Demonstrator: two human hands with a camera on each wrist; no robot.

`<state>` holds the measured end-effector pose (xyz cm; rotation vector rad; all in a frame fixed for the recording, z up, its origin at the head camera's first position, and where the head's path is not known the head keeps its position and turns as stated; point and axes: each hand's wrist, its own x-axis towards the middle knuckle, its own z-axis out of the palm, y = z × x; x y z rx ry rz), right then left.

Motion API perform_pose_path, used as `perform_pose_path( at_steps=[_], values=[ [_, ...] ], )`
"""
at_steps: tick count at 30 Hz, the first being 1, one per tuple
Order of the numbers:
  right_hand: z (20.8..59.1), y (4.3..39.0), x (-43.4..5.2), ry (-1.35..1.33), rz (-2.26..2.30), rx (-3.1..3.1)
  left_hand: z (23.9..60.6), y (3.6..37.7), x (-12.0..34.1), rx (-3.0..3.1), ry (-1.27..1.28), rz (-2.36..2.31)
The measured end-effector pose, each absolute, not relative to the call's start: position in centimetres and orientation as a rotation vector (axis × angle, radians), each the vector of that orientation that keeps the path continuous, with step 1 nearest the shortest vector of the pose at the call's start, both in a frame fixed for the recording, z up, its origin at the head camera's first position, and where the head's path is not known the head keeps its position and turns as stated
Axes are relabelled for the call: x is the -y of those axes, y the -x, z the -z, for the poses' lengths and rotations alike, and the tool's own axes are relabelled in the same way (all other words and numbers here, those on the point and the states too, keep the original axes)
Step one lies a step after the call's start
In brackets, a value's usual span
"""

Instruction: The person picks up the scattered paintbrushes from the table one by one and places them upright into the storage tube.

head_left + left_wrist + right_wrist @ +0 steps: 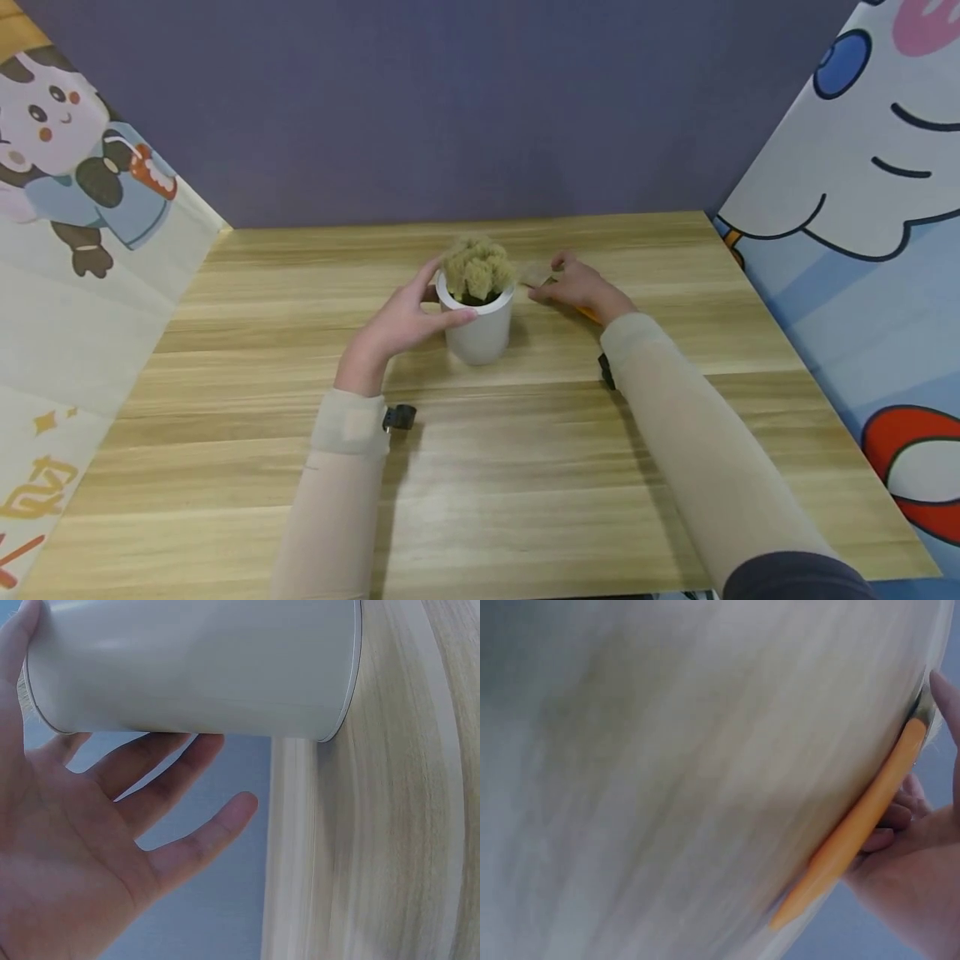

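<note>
— White plastic, is that what your left hand (pixel 397 327) has?

— Yes, a white pot (pixel 480 327) with a tuft of yellowish-green plant (pixel 477 265) on top. My thumb lies along its near rim and my fingers curve round the far side, so I have it loosely in my grasp. From the left wrist view the fingers (pixel 187 761) look spread rather than tight, lying just under the pot's wall.

— And your right hand (pixel 577 287)?

— It lies on the wooden table (pixel 525 467), just to the far side of the pot from my left hand, close but not touching it. My fingers are curled around an orange handle (pixel 855 832); its tail pokes out below my wrist in the head view.

— What's at the tip of that handle?

— Something pale and bristly toward the plant, too blurred for me to tell.
</note>
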<state>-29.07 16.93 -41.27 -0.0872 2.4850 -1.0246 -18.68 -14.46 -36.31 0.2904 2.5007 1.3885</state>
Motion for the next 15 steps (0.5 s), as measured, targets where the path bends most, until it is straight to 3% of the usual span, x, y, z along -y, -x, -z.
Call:
perform_pose_path(
  at_steps=[15],
  values=[
    [41.27,29.24,-17.13,0.075,0.999,-2.491,36.26,18.65,14.32,-2.505,-0.306,-1.374]
  ],
)
